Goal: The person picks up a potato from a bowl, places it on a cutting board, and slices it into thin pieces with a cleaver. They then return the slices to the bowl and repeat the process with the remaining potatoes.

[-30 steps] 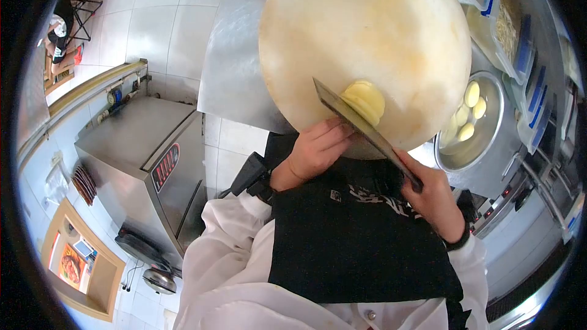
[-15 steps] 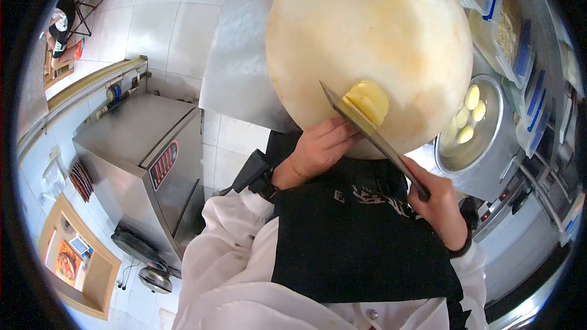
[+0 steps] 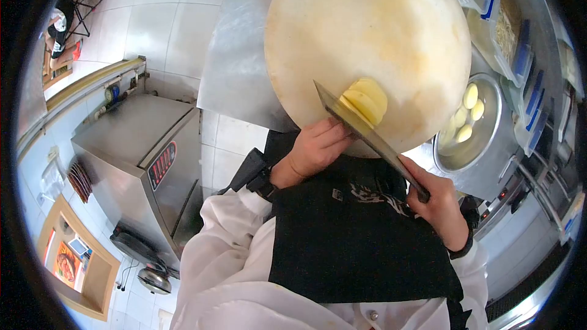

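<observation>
My right hand (image 3: 440,208) grips the dark handle of a broad kitchen knife (image 3: 370,135), whose blade slants across the near edge of a round chopping board (image 3: 342,18). Pale yellow potato slices (image 3: 371,99) lean in an overlapping stack against the blade's far right side. On the other side of the blade, my left hand (image 3: 318,150) is closed with bent fingers near the board's edge, its fingertips at the knife. Fingers and blade hide the piece of potato under that hand.
A metal bowl (image 3: 496,116) with several peeled potatoes (image 3: 469,95) in liquid stands right of the board. Clear containers with blue edges (image 3: 523,55) line the far right. A steel cabinet (image 3: 137,131) stands left; a person's legs (image 3: 61,43) show at the upper left.
The knife has shifted slightly left at its tip, and a little more of its blade face shows. Both hands keep nearly the same place, and the slices stay beside the blade.
</observation>
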Motion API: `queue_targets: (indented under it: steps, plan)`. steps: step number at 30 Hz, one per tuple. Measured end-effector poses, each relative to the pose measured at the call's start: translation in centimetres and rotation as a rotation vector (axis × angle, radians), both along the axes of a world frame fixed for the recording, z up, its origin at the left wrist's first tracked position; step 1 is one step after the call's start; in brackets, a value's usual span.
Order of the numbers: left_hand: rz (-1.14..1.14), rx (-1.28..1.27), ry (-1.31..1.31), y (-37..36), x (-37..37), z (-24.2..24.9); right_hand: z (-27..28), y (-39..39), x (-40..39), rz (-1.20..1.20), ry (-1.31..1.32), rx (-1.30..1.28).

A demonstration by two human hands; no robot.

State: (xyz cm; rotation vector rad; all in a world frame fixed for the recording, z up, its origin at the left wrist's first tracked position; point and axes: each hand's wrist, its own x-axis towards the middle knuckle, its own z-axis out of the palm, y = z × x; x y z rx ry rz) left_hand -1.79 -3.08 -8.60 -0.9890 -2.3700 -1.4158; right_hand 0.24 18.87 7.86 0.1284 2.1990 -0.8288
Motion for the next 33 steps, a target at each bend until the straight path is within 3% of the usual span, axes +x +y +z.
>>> queue_targets:
  steps: [7, 14, 24, 33]
  plan:
    - [-0.016, 0.006, -0.025, 0.1, -0.6, 1.1, -3.5, -0.2, -0.5, -0.022, 0.022, -0.037]
    - [-0.004, 0.041, -0.029, 0.0, 0.1, -0.3, 0.3, 0.0, -0.2, 0.030, 0.006, -0.014]
    - [-0.023, -0.021, -0.032, -0.1, -0.5, 0.9, -3.4, -0.9, -0.6, -0.022, 0.031, -0.025]
    - [-0.018, 0.011, -0.008, -0.4, -0.2, 0.2, -0.2, -0.3, 0.0, 0.026, 0.065, -0.031]
